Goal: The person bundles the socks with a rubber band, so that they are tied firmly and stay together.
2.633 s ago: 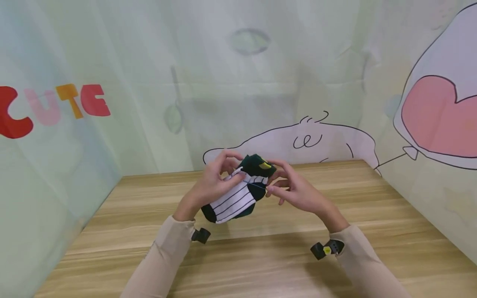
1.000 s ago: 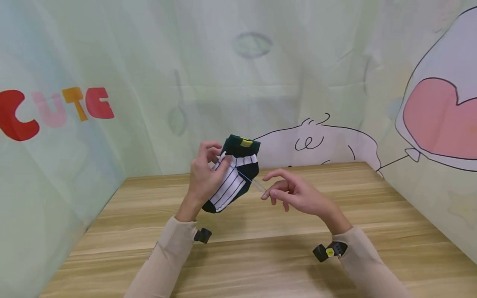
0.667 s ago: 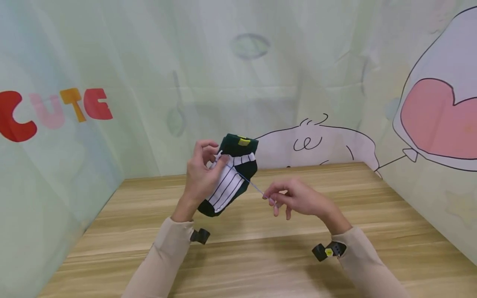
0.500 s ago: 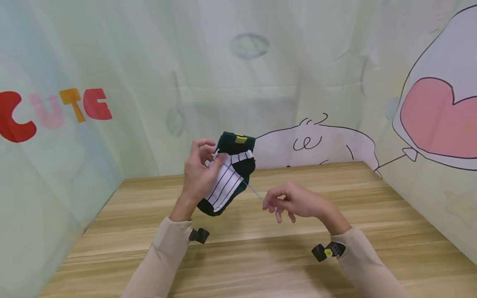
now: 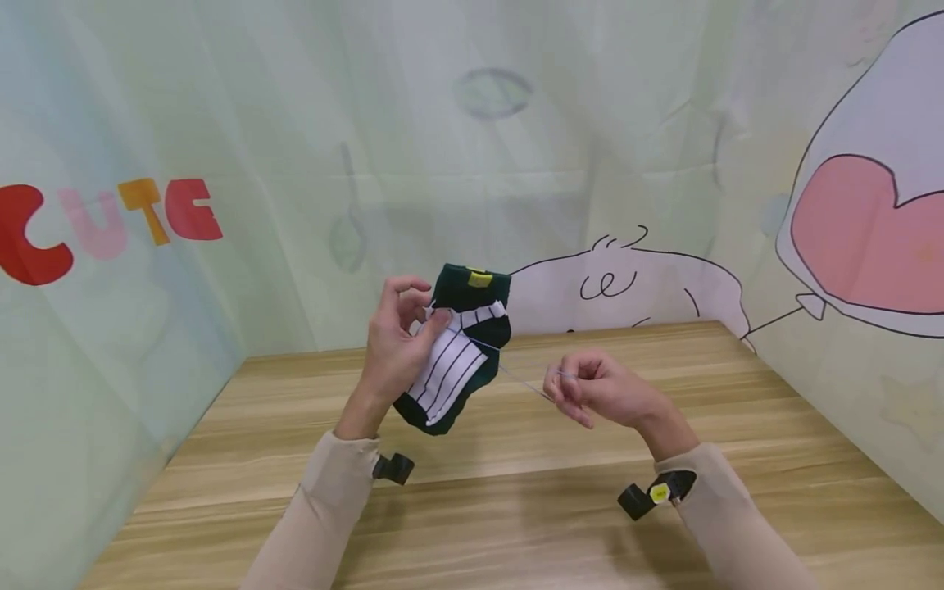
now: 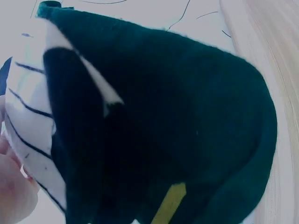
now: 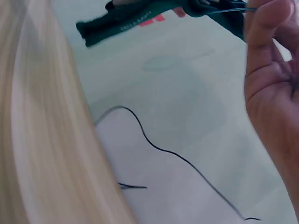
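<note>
My left hand [image 5: 398, 342] pinches a pair of socks above the table, thumb in front near the ankle. In front is a white sock with black stripes [image 5: 448, 373] and a black heel. Behind it lies a dark green sock [image 5: 451, 287] with a yellow patch at the cuff; this green sock [image 6: 196, 107] fills much of the left wrist view. A thin bluish string [image 5: 525, 383] runs round the socks and stretches in two strands to my right hand [image 5: 605, 389]. Its fingers are curled on the string, apart from the socks.
A wood-grain table [image 5: 472, 524] lies under both hands. Behind it hangs a pale green printed curtain [image 5: 295, 164] with cartoon drawings and coloured letters. Each wrist wears a small black camera [image 5: 636, 501].
My right hand has drawn away from the socks to the right, pulling the string out. Its fingers have turned and curled more. My left hand has moved slightly left with the socks.
</note>
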A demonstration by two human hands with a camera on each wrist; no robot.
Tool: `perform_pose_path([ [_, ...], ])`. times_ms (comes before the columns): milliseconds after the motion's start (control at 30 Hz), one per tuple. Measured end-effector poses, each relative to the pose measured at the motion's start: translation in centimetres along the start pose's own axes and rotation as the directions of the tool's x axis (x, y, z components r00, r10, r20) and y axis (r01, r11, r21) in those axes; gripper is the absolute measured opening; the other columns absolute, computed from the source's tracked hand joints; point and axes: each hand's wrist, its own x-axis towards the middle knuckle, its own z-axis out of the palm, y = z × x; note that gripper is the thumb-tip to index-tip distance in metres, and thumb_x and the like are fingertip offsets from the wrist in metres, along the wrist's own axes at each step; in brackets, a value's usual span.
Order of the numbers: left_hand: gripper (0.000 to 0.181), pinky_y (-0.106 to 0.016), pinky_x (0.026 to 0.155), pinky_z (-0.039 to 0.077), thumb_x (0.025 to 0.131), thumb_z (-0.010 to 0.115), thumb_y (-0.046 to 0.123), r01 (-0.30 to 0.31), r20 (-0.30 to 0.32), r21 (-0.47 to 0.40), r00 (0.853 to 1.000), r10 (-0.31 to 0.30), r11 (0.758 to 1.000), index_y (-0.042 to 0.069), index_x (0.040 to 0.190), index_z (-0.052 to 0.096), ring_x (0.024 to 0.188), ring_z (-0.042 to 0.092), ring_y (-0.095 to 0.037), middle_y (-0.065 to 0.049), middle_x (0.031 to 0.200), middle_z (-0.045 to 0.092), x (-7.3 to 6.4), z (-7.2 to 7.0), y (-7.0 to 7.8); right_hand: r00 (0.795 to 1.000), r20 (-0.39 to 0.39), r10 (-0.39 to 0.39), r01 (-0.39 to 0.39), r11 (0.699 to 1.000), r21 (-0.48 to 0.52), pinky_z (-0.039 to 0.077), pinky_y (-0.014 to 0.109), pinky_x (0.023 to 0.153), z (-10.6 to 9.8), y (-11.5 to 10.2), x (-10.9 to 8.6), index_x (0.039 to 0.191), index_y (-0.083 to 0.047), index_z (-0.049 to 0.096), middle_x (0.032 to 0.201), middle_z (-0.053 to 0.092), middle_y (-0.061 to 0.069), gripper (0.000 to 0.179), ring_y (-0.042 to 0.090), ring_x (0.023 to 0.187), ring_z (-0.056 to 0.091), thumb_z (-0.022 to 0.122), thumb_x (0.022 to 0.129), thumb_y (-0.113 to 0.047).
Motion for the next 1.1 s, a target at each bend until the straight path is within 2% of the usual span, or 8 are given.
perform_pose_path([
  [167,0.037,-0.023,0.066,0.048,0.093,0.069,0.001,-0.03,-0.024,-0.015,0.999,0.03,0.999,0.004,0.122,0.046,0.072,0.055,-0.019,-0.012,0.101,0.069,0.0,0.0,0.1,0.987,-0.036,-0.156,0.158,0.923,0.352,0.05,0.013,0.064,0.2,1.3,0.2,0.084,-0.004,0.055,0.101,0.062,0.001,0.024,0.007,0.072,0.058,0.045,0.105,-0.01],
  [233,0.036,-0.023,0.065,0.048,0.093,0.069,0.0,-0.047,-0.05,-0.015,0.998,0.046,0.999,0.003,0.121,0.046,0.073,0.056,-0.018,-0.013,0.101,0.069,0.1,0.1,0.2,0.979,-0.116,-0.165,0.201,0.857,0.475,0.051,0.013,0.067,0.6,1.5,0.4,0.085,-0.004,0.06,0.1,0.062,0.003,0.024,0.006,0.075,0.06,0.046,0.104,-0.012],
  [400,0.037,-0.024,0.068,0.045,0.091,0.069,-0.003,-0.106,-0.064,-0.026,0.993,0.104,0.994,0.0,0.119,0.046,0.076,0.058,-0.017,-0.016,0.1,0.069,0.1,0.2,0.4,0.945,-0.299,-0.135,0.315,0.632,0.708,0.053,0.016,0.071,1.8,1.4,1.0,0.084,0.001,0.06,0.097,0.059,0.009,0.026,0.013,0.076,0.062,0.044,0.104,-0.001],
  [500,0.039,-0.026,0.071,0.045,0.089,0.07,-0.005,-0.136,-0.025,-0.036,0.991,0.135,0.99,0.0,0.12,0.046,0.077,0.06,-0.018,-0.016,0.099,0.069,0.0,0.3,0.5,0.939,-0.316,-0.136,0.335,0.563,0.755,0.053,0.016,0.071,2.6,1.3,1.6,0.085,0.001,0.06,0.098,0.059,0.01,0.027,0.015,0.078,0.064,0.042,0.105,0.001],
  [733,0.043,-0.029,0.073,0.039,0.088,0.072,-0.005,-0.152,0.052,-0.038,0.987,0.154,0.988,0.002,0.12,0.046,0.081,0.062,-0.02,-0.014,0.095,0.069,-0.2,0.7,0.8,0.931,-0.3,-0.207,0.365,0.51,0.779,0.046,0.014,0.061,3.5,0.9,2.4,0.124,-0.002,0.068,0.104,0.064,0.012,0.035,0.011,0.068,0.052,0.037,0.108,-0.007],
  [900,0.041,-0.029,0.069,0.037,0.089,0.072,-0.004,-0.171,0.026,0.013,0.985,0.171,0.985,0.003,0.121,0.047,0.078,0.058,-0.019,-0.014,0.097,0.069,-0.4,0.9,0.6,0.901,-0.389,-0.19,0.429,0.519,0.739,0.052,0.015,0.072,3.8,1.1,2.7,0.136,-0.009,0.062,0.101,0.065,0.011,0.037,0.012,0.076,0.066,0.048,0.105,-0.023],
  [1000,0.039,-0.028,0.066,0.037,0.089,0.071,-0.004,-0.178,-0.007,0.028,0.984,0.178,0.984,0.003,0.12,0.048,0.077,0.057,-0.019,-0.015,0.099,0.069,-0.4,0.9,0.3,0.866,-0.475,-0.157,0.476,0.551,0.685,0.055,0.02,0.076,4.1,1.1,3.0,0.133,-0.012,0.065,0.102,0.069,0.009,0.04,0.013,0.087,0.072,0.052,0.102,-0.032],
  [1100,0.039,-0.028,0.068,0.035,0.089,0.071,-0.005,-0.194,-0.024,0.008,0.981,0.194,0.981,0.003,0.119,0.048,0.076,0.057,-0.02,-0.015,0.099,0.069,-0.4,1.0,0.2,0.79,-0.609,-0.073,0.519,0.607,0.601,0.056,0.025,0.08,4.6,0.5,3.4,0.126,-0.014,0.07,0.107,0.073,0.006,0.041,0.016,0.098,0.072,0.053,0.099,-0.04],
])
